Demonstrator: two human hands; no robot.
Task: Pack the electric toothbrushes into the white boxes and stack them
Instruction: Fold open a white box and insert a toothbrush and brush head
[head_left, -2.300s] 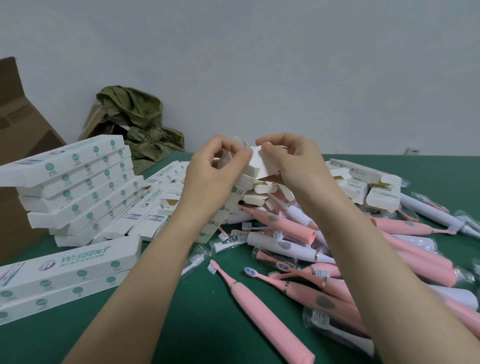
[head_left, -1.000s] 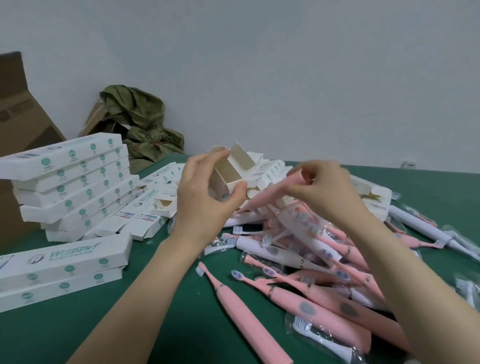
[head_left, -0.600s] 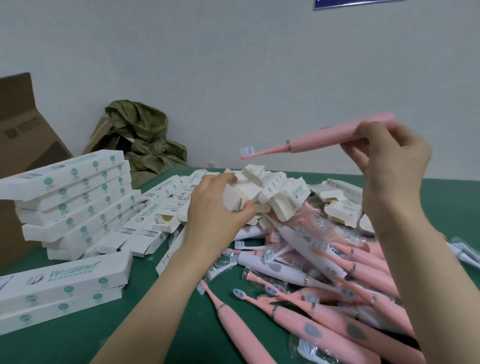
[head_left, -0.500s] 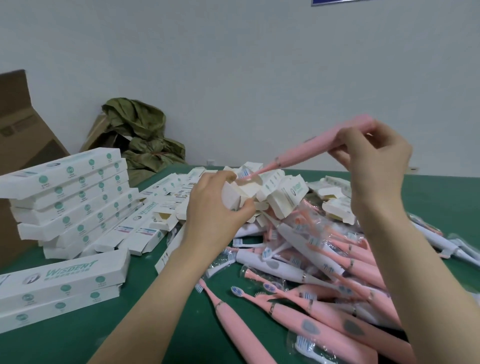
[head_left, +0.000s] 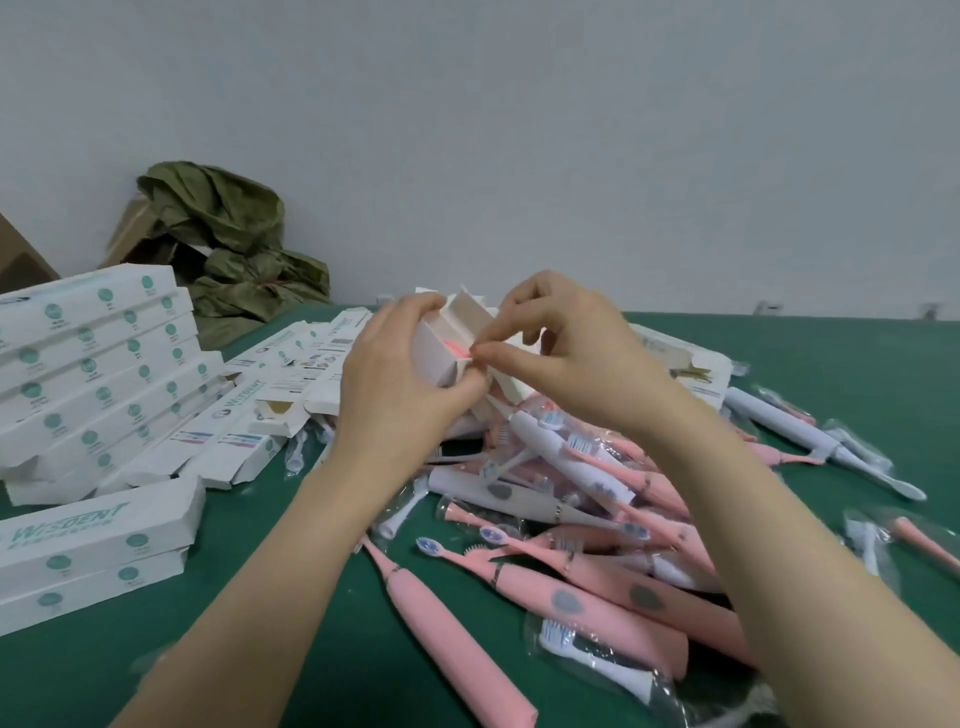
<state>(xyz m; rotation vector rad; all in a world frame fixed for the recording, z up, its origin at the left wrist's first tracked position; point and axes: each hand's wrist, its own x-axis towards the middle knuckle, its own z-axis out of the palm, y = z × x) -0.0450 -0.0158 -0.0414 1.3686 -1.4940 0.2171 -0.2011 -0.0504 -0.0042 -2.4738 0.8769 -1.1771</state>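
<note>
The pink toothbrush (head_left: 458, 349) that our right hand (head_left: 566, 358) held raised in the air half a second ago has gone down into the white box (head_left: 434, 345). Both hands have closed in together over the heap. Only the brush's blunt pink end shows now, in the box's open mouth. Its bristle end points away into the box, so brush and box share one long axis.

That mouth faces up and toward our right hand, with a flap (head_left: 475, 317) standing open above it. The rest of the box is hidden behind our left hand (head_left: 395, 384), so we cannot tell how steeply it tilts. Our left hand is wrapped round the box, thumb underneath and fingers curled over the top. Our right thumb and forefinger pinch together at the mouth, on the pink end as far as we can see.

Below the hands a loose pile of pink and white toothbrushes (head_left: 597, 519) lies on the green table (head_left: 260, 571). A stack of packed boxes (head_left: 93, 374) stands at the left, and empty boxes (head_left: 291, 384) lie between it and our hands.
</note>
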